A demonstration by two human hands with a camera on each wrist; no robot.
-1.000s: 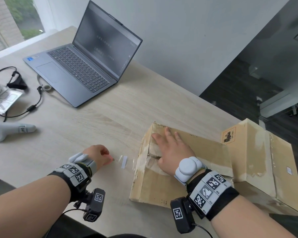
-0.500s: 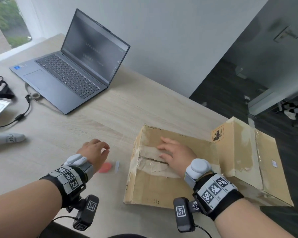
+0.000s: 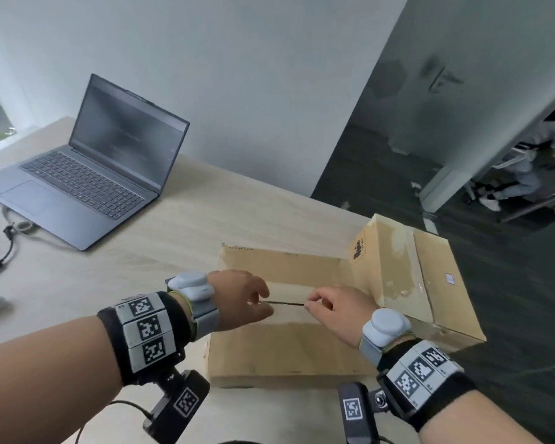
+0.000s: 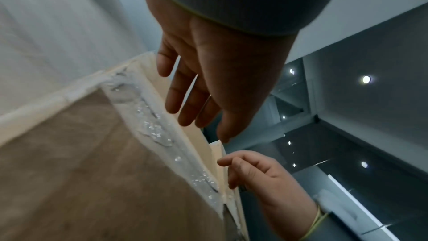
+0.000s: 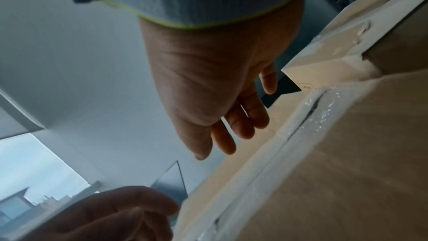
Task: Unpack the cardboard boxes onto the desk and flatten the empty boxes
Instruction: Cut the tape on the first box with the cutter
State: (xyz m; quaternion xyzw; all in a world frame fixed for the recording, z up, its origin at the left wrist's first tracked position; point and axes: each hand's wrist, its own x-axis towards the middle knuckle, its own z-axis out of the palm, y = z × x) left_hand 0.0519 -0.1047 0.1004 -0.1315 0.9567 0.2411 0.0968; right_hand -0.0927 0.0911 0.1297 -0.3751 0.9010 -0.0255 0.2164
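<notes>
Both hands are over the taped seam on top of the cardboard box (image 3: pixel 289 357), which lies on the desk (image 3: pixel 180 251). The left hand (image 3: pixel 241 299) and right hand (image 3: pixel 337 310) have loosely bent fingers at the slit between the flaps; whether they grip a flap I cannot tell.

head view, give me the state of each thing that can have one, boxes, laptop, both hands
low box: flaps shut, centre seam slit open
tall box: taped shut
laptop: lid open, screen dark
left hand: fingers loosely bent at the seam's left end, holding nothing
right hand: fingers loosely bent at the seam's right end, holding nothing
</notes>
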